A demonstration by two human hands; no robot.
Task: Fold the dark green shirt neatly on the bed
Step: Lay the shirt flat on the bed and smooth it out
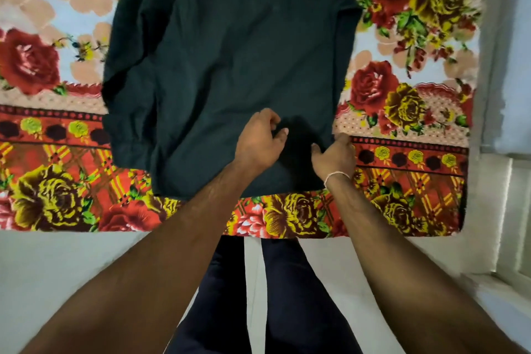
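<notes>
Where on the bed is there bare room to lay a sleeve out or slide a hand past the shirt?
Bare floral bedspread lies left of the dark green shirt, and more to its right up to the wall. A narrow strip runs between the hem and the bed's near edge. It is crowded at the shirt's lower right, where the left hand and right hand grip the cloth.

Your bed [402,187] is covered by a floral blanket, red and yellow roses along a patterned border near you, pale blue ground farther up. Directly on it lies the dark green shirt [230,52], spread mostly flat, its left side bunched in folds, its hem near the bed's front edge.
</notes>
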